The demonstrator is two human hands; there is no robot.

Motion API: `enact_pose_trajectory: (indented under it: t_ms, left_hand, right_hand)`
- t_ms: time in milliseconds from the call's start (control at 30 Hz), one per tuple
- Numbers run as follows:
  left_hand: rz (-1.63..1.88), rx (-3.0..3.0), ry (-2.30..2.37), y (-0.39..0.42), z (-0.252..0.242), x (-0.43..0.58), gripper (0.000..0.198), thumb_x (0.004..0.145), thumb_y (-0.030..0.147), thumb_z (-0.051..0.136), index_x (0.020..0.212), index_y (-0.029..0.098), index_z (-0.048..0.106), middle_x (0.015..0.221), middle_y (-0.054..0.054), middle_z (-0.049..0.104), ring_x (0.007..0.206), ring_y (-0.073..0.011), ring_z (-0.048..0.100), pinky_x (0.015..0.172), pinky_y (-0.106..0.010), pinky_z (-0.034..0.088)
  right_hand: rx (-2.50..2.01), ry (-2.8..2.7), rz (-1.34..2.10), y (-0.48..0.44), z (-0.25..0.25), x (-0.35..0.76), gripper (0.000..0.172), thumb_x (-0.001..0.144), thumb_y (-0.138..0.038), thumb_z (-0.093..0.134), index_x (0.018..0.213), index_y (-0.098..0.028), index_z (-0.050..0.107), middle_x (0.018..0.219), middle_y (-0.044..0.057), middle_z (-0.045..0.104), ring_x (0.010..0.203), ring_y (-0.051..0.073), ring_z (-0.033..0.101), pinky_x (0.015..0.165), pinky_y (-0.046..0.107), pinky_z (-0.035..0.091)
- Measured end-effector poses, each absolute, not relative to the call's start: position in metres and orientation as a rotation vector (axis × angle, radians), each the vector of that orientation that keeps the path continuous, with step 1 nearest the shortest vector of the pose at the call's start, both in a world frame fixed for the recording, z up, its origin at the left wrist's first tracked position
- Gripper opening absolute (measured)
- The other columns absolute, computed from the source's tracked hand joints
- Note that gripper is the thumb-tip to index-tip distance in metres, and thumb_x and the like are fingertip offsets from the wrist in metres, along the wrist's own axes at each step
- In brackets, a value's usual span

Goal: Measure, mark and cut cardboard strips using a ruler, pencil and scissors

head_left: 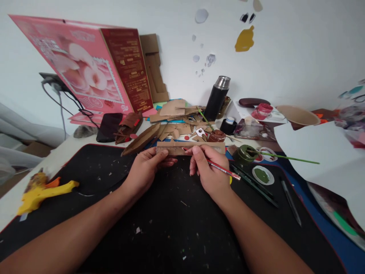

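Observation:
A long strip of brown cardboard point(182, 147) lies across the far edge of the black mat point(159, 220). My left hand point(146, 167) presses its fingers together on the strip's left part and holds it. My right hand point(209, 169) is closed round a red pencil point(225, 171), whose tip end is hidden under the fingers at the strip's right part. Both forearms reach in from the bottom of the view.
A yellow glue gun point(42, 190) lies at the left edge. Cardboard scraps point(173, 121), a black flask point(217, 98), a green paint pot point(245, 154) with a green brush point(288, 156), dark pencils point(253, 184) and white paper point(319, 152) crowd the back and right. A pink box point(82, 68) leans on the wall.

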State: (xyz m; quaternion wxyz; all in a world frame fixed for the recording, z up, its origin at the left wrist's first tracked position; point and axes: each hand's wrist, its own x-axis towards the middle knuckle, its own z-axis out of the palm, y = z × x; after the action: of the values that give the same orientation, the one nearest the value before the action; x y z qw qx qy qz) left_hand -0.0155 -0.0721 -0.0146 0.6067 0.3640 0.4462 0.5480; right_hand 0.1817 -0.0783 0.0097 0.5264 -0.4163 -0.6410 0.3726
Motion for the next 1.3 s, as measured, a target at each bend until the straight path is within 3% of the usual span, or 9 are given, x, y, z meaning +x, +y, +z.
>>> enact_pose_trajectory:
  t_ms: [433,767,1300]
  left_hand:
    - [1.262,0.863,1.040,-0.0725,-0.0130,-0.0149,0.038,0.072,0.046,0.098,0.092,0.016,0.084,0.085,-0.008,0.083,0.073,-0.0181,0.078,0.074,-0.028,0.066]
    - [1.223,1.063,1.049,-0.0767,-0.0110,-0.0144,0.035,0.081,0.048,0.091,0.093,0.016,0.082,0.096,-0.011,0.086,0.079,-0.0230,0.081,0.077,-0.033,0.066]
    - [1.223,1.069,1.044,-0.0766,-0.0109,-0.0144,0.035,0.080,0.048,0.092,0.089,0.016,0.082,0.090,-0.010,0.085,0.075,-0.0219,0.080,0.077,-0.034,0.067]
  right_hand:
    - [-0.984,-1.552,0.909,-0.0767,0.0119,0.1821,0.036,0.111,-0.043,0.057,0.091,-0.020,0.075,0.058,-0.003,0.064,0.047,0.010,0.060,0.048,0.023,0.046]
    - [-0.988,-1.572,0.905,-0.0752,0.0082,0.1813,0.037,0.111,-0.047,0.058,0.092,-0.020,0.075,0.061,-0.003,0.065,0.049,0.011,0.062,0.052,0.025,0.049]
    - [-1.018,-1.588,0.892,-0.0753,0.0085,0.1823,0.035,0.111,-0.042,0.058,0.091,-0.021,0.075,0.061,-0.004,0.065,0.049,0.010,0.063,0.052,0.025,0.049]
